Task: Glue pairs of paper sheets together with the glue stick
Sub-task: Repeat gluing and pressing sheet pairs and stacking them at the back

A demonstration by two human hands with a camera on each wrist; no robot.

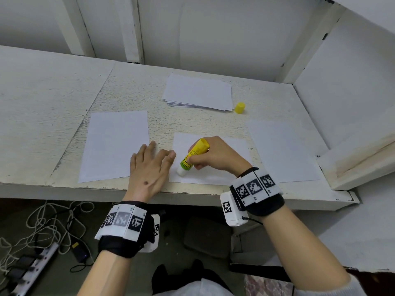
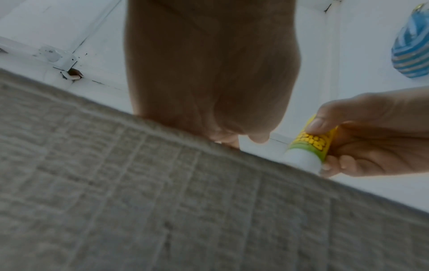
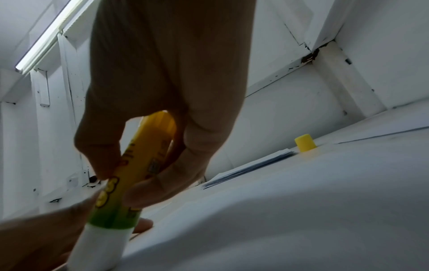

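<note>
White, rough-painted bench [image 1: 64, 92]: head view shows a paper stack [image 1: 197, 92] far, a yellow cap [image 1: 239, 107] beside it. Right hand [image 1: 215, 154] grasps the glue stick [image 1: 193, 155], tip down on the middle sheet [image 1: 230, 146]. Left hand [image 1: 149, 165] lies flat, fingers relaxed. Left wrist view shows the stick's white end; right wrist view, its round tube.

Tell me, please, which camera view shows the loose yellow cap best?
The head view: the yellow cap stands whole on the table beside the paper stack, its place clear. The right wrist view shows it small and distant, behind the glue stick. The left wrist view does not show it.
</note>
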